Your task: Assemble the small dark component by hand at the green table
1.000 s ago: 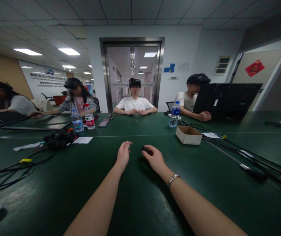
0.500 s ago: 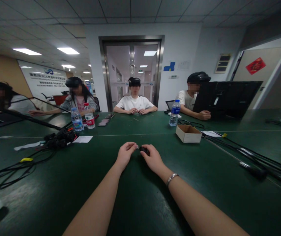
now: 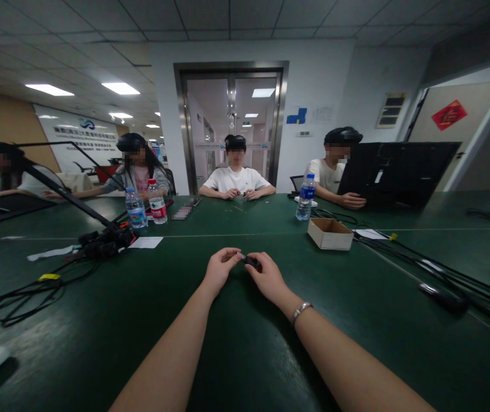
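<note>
Head view, only one here: the small black thing (image 3: 251,261) is right between the two hands, long side running from upper left to lower right. Right hand (image 3: 267,276) has it pinched, so that's the nearer one. Left hand (image 3: 221,271) looks pinched on a tiny shiny bit (image 3: 242,256) at its upper-left end; can't tell if they're joined. Box (image 3: 330,237) and paper (image 3: 146,242) sit well apart across the worktop (image 3: 245,349).
</note>
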Demonstrator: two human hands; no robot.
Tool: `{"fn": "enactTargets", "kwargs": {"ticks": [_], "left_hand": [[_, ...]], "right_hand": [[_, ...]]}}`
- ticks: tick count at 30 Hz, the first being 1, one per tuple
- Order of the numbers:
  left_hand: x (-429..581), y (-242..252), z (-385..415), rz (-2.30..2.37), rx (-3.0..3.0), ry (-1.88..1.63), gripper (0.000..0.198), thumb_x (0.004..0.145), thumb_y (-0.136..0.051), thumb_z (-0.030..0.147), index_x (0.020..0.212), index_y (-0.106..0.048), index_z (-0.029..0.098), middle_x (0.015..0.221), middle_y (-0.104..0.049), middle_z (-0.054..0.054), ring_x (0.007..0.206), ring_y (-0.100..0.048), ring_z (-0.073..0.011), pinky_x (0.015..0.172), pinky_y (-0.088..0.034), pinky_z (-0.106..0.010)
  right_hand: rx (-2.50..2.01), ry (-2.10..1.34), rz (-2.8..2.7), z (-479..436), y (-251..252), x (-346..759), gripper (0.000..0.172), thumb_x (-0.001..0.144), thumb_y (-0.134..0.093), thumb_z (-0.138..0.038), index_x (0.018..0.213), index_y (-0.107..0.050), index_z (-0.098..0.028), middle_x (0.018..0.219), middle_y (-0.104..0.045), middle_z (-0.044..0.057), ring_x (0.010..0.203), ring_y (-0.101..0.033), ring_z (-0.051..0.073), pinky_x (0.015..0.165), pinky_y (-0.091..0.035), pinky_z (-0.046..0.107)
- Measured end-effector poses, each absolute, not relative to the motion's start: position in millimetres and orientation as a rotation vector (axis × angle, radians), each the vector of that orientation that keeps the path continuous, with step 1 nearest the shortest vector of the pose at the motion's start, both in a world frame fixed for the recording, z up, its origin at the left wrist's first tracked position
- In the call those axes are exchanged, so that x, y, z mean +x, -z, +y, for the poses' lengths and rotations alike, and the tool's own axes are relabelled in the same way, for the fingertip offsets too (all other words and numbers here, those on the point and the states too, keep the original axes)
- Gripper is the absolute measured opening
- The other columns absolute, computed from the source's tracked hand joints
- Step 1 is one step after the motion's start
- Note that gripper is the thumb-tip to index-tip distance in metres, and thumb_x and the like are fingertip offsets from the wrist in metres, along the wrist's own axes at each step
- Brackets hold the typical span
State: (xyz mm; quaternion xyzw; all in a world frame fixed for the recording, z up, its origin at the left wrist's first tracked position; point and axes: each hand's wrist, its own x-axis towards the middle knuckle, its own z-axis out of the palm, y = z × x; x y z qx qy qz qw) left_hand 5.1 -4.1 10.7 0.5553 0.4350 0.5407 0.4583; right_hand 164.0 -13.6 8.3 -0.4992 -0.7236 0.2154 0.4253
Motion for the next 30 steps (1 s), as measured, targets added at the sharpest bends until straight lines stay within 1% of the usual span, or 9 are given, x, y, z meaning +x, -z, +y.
{"fn": "enactTargets", "kwargs": {"ticks": [7, 15, 23, 30], "left_hand": [[7.2, -14.0, -6.8, 1.067, 1.343, -1.329, 0.029, 0.071, -0.07, 0.032, 0.095, -0.068, 0.015, 0.098, -0.069, -0.01, 0.092, -0.063, -0.021, 0.086, -0.046, -0.035], [8.2, -11.9, -4.0, 1.062, 1.353, -1.331, 0.031, 0.069, -0.072, 0.035, 0.093, -0.068, 0.015, 0.095, -0.07, -0.009, 0.091, -0.063, -0.021, 0.086, -0.046, -0.034], [8.2, -13.4, -6.0, 1.06, 1.387, -1.328, 0.029, 0.07, -0.071, 0.035, 0.092, -0.068, 0.016, 0.093, -0.07, -0.009, 0.089, -0.063, -0.0208, 0.084, -0.047, -0.034], [9.2, -15.8, -7.6, 1.096, 1.417, -1.336, 0.028, 0.071, -0.07, 0.035, 0.091, -0.067, 0.016, 0.093, -0.069, -0.008, 0.088, -0.063, -0.0202, 0.082, -0.047, -0.033]], "right_hand": [[-1.259, -0.539, -1.819, -13.5, -8.1, 163.8, 0.019, 0.08, -0.057, -0.022, 0.097, -0.063, -0.019, 0.093, -0.056, 0.003, 0.082, -0.054, 0.015, 0.077, -0.045, 0.031], [-1.267, -0.515, -1.818, -13.3, -8.2, 162.6, 0.019, 0.08, -0.057, -0.02, 0.097, -0.063, -0.017, 0.091, -0.057, 0.004, 0.081, -0.053, 0.015, 0.076, -0.044, 0.03], [-1.245, -0.498, -1.819, -11.0, -3.7, 164.1, 0.017, 0.079, -0.059, -0.021, 0.096, -0.064, -0.019, 0.089, -0.056, 0.003, 0.079, -0.054, 0.015, 0.075, -0.044, 0.03], [-1.256, -0.505, -1.831, -12.2, -5.1, 163.4, 0.018, 0.08, -0.058, -0.022, 0.097, -0.063, -0.018, 0.09, -0.056, 0.003, 0.079, -0.053, 0.014, 0.075, -0.044, 0.029]]}}
